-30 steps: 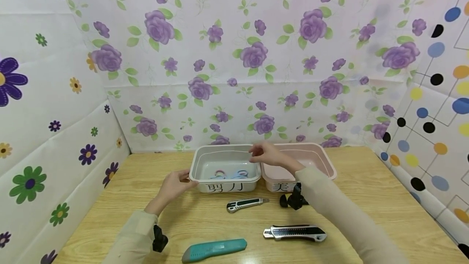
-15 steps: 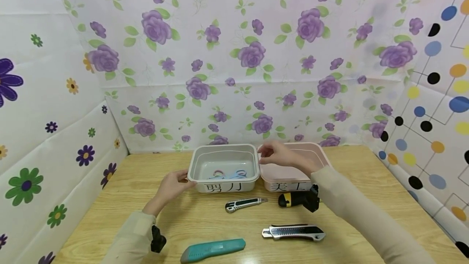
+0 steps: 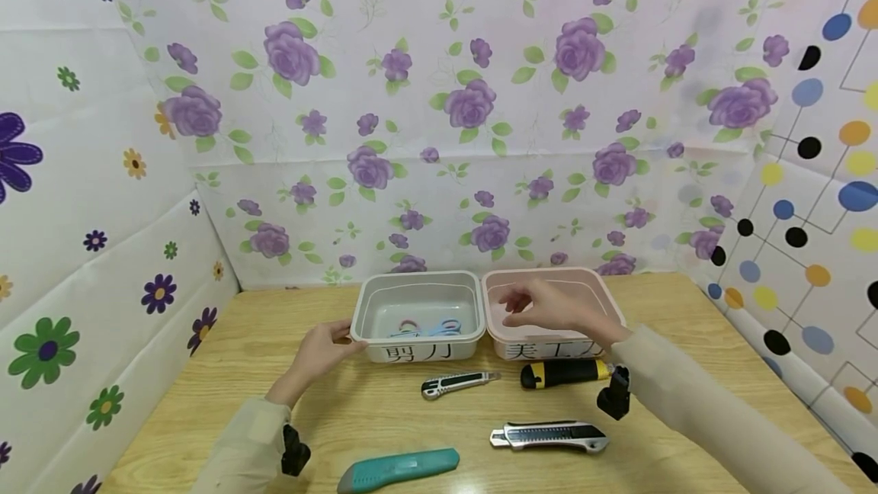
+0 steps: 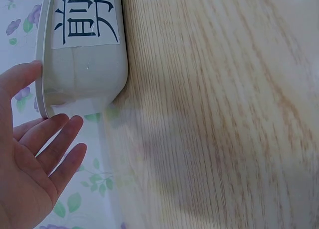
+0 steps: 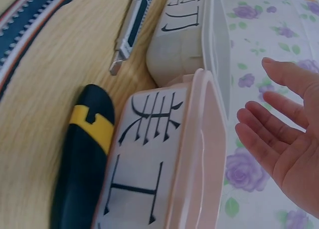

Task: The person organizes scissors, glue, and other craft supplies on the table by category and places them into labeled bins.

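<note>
My left hand (image 3: 321,354) holds the near left corner of a light grey bin (image 3: 420,276), thumb and fingertips at its rim. Inside lie scissors (image 3: 449,326) with blue and pink handles. My right hand (image 3: 545,306) hovers over the pink bin (image 3: 604,288), its fingers loosely bent and holding nothing. In the right wrist view the same hand (image 5: 286,134) appears beside the pink bin's rim. Nearest in front of that bin lies a black and yellow utility knife (image 3: 565,373). A small silver and black utility knife (image 3: 458,383) lies before the grey bin.
A larger silver and black utility knife (image 3: 549,435) and a teal utility knife (image 3: 400,469) lie nearer the front of the wooden table (image 3: 261,326). Both bins carry labels in dark characters and stand side by side. Flower-print cloth (image 3: 411,136) rises behind them.
My right hand has moved right, from above the grey bin's right rim to over the pink bin, uncovering the black and yellow utility knife. The left hand keeps its place on the grey bin.
</note>
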The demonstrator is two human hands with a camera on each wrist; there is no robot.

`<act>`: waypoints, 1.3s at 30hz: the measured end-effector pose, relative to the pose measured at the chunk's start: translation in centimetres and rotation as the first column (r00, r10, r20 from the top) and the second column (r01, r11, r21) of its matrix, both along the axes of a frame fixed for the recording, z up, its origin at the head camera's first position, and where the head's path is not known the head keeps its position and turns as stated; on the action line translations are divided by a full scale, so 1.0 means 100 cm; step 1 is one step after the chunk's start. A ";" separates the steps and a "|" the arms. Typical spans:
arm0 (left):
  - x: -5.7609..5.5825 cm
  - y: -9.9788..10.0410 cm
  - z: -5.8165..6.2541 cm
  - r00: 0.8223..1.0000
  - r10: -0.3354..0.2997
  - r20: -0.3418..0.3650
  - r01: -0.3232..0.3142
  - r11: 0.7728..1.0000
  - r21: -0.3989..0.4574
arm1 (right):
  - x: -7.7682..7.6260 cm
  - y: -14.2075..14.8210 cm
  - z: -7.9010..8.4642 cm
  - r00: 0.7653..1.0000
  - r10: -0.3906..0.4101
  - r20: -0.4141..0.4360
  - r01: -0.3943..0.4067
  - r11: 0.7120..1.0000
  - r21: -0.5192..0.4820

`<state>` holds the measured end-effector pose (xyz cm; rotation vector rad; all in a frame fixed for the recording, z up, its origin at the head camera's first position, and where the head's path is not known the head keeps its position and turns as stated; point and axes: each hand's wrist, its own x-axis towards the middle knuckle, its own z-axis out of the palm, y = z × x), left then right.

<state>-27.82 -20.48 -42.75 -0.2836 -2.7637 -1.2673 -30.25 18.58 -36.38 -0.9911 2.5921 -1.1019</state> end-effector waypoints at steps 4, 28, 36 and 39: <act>0.001 0.000 0.000 1.000 -0.002 0.000 0.002 1.000 0.010 | 0.007 0.004 -0.004 0.999 0.001 -0.047 0.000 1.000 0.018; -0.002 -0.001 -0.003 1.000 0.008 -0.003 -0.008 1.000 0.018 | 0.057 0.041 -0.064 0.996 0.019 0.085 -0.010 0.995 -0.097; 0.001 0.000 -0.002 1.000 0.005 0.002 -0.005 0.999 0.037 | 0.075 0.063 -0.085 0.994 -0.018 0.105 0.031 0.992 -0.124; 0.001 0.001 -0.003 1.000 0.003 -0.001 -0.003 0.999 0.047 | 0.081 0.069 -0.095 0.996 -0.013 0.086 0.026 0.989 -0.149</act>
